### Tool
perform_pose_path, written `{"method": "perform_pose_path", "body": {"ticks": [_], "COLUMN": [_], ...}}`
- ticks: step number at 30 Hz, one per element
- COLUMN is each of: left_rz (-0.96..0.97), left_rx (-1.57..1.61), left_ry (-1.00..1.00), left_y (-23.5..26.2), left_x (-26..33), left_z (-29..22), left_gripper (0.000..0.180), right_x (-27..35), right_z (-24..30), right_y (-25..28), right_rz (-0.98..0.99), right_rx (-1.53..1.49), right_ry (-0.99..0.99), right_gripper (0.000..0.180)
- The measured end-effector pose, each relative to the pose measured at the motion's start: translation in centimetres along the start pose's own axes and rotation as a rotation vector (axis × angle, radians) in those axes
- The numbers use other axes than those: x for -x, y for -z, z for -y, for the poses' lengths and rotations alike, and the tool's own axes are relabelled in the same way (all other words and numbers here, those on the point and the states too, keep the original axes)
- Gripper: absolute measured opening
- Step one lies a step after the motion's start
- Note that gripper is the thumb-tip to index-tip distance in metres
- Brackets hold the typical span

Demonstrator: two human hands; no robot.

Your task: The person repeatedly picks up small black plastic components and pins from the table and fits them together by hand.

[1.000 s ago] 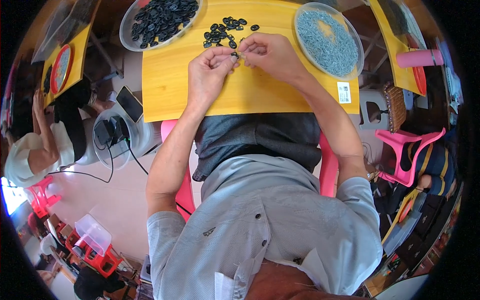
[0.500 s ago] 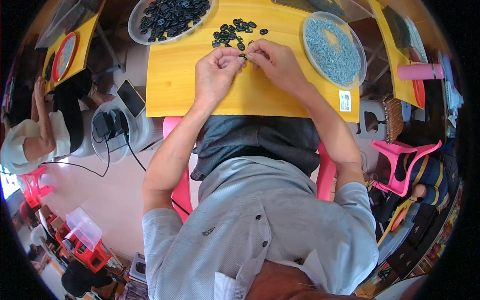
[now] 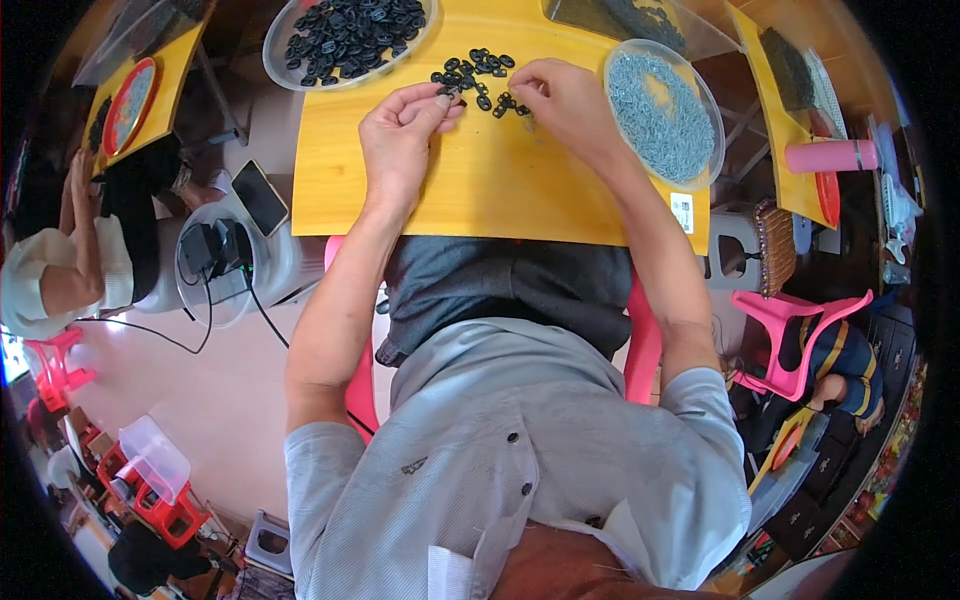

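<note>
The left hand (image 3: 400,125), in the upper centre of the frame, has its thumb and forefinger pinched narrow on one small black plastic ring-shaped part (image 3: 447,93), held just above the yellow rectangular wooden tabletop (image 3: 480,190). The right hand (image 3: 560,100) sits to the right of it, fingertips closed to a narrow pinch at the edge of the loose pile of small black ring-shaped parts (image 3: 478,68); whether it holds anything cannot be told at this size. Compared with the frame one second ago, the two hands, which then met fingertip to fingertip over the tabletop, now stand apart, the right hand having shifted toward the loose pile. Judged from this, one pairing has ended and a fresh piece is being picked. Beyond the pile, at the upper left, stands a clear round plastic tray of black parts (image 3: 345,35); at the upper right, a clear round plastic tray of small grey metal pieces (image 3: 660,110), just beside the right forearm. Further out, a pink cylindrical bottle (image 3: 830,156) lies at the right edge, and another seated person (image 3: 60,270) works at the left edge of the frame.
</note>
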State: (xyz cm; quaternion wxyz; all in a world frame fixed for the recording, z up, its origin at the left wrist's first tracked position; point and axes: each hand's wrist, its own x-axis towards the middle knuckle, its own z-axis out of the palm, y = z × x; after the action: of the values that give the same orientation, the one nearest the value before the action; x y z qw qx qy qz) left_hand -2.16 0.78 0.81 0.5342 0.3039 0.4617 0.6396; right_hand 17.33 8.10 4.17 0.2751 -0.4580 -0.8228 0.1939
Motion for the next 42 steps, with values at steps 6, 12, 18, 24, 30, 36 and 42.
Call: {"method": "perform_pose_path", "body": {"ticks": [6, 12, 18, 24, 30, 36, 42], "left_rz": [-0.029, -0.011, -0.01, -0.03, -0.004, 0.07, 0.102], "left_rx": [0.064, 0.062, 0.048, 0.1, 0.101, 0.132, 0.12], "left_ry": [0.003, 0.013, 0.007, -0.042, 0.017, 0.051, 0.1], "left_y": [0.3, 0.3, 0.3, 0.7, -0.2, -0.6, -1.2], "left_x": [0.0, 0.0, -0.1, -0.3, 0.2, 0.5, 0.8], "left_z": [-0.3, -0.5, -0.4, -0.1, 0.1, 1.0, 1.5], "left_gripper": [0.019, 0.018, 0.018, 0.018, 0.016, 0.016, 0.015], "right_x": [-1.2, -1.1, -0.4, -0.2, 1.3, 2.3, 2.6], "right_z": [1.8, 2.2, 1.6, 2.0, 2.2, 2.2, 1.6], "right_y": [-1.8, -2.5, -3.1, -3.5, -3.2, -1.7, -1.0], "right_rz": [0.135, 0.189, 0.158, 0.217, 0.109, 0.124, 0.131], "right_rx": [0.245, 0.248, 0.193, 0.185, 0.142, -0.2, -0.556], "right_ry": [-0.052, -0.051, 0.051, 0.123, 0.186, 0.067, -0.189], "right_gripper": [0.017, 0.016, 0.018, 0.017, 0.017, 0.016, 0.014]}}
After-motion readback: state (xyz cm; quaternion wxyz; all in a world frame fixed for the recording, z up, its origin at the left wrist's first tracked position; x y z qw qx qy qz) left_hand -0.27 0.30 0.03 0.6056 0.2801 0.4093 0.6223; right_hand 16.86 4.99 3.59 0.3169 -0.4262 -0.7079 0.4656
